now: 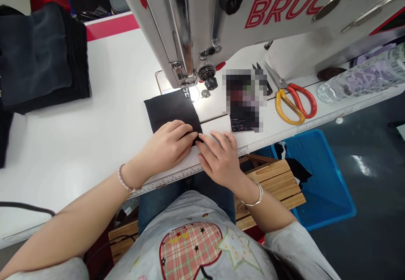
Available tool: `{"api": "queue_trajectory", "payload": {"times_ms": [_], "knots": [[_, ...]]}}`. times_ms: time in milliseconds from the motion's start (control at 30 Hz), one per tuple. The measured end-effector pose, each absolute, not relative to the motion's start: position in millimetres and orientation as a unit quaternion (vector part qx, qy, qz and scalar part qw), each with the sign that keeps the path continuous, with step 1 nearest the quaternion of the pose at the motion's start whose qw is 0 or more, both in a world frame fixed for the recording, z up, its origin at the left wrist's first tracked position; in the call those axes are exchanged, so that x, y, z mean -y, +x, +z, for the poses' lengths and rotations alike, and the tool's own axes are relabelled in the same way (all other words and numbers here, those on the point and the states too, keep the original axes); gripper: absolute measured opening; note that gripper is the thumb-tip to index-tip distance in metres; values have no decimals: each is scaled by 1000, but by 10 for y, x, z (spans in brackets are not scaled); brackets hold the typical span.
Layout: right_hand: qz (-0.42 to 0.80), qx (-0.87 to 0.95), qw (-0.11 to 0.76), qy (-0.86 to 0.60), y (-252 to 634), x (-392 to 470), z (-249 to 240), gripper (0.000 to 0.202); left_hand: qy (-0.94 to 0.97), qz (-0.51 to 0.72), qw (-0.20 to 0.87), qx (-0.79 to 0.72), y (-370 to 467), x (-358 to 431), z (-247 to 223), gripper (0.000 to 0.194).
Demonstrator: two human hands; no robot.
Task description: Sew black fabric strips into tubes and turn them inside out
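Observation:
A black fabric piece (171, 110) lies flat on the white table, its far edge at the presser foot (186, 93) of the sewing machine (202, 22). My left hand (169, 145) rests on the fabric's near part, fingers bent together and pointing right. At the near right corner of the fabric, my right hand (220, 157) has its thumb and index fingertips closed on the edge, with the other fingers raised and curled. The fingertips of both hands nearly touch there.
Folded dark fabric (38, 56) is stacked at the left. A partly blurred phone (243, 121), scissors (295, 102) with red and yellow handles and a plastic bottle (360, 77) lie to the right. Below are a blue bin (329, 183) and a wooden bench (275, 183).

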State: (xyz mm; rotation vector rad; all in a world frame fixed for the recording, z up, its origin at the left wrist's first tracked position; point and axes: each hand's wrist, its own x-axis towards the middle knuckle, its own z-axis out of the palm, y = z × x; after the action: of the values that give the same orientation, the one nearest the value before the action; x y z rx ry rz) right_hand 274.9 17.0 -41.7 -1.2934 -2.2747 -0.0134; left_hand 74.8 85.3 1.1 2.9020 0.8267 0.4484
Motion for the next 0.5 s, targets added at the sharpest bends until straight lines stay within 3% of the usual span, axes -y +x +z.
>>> {"api": "queue_trajectory", "payload": {"times_ms": [500], "knots": [[-9,834,289,-470,2756,-194,-409,28,946,87,-40,-309,821,-875,150,33]]}}
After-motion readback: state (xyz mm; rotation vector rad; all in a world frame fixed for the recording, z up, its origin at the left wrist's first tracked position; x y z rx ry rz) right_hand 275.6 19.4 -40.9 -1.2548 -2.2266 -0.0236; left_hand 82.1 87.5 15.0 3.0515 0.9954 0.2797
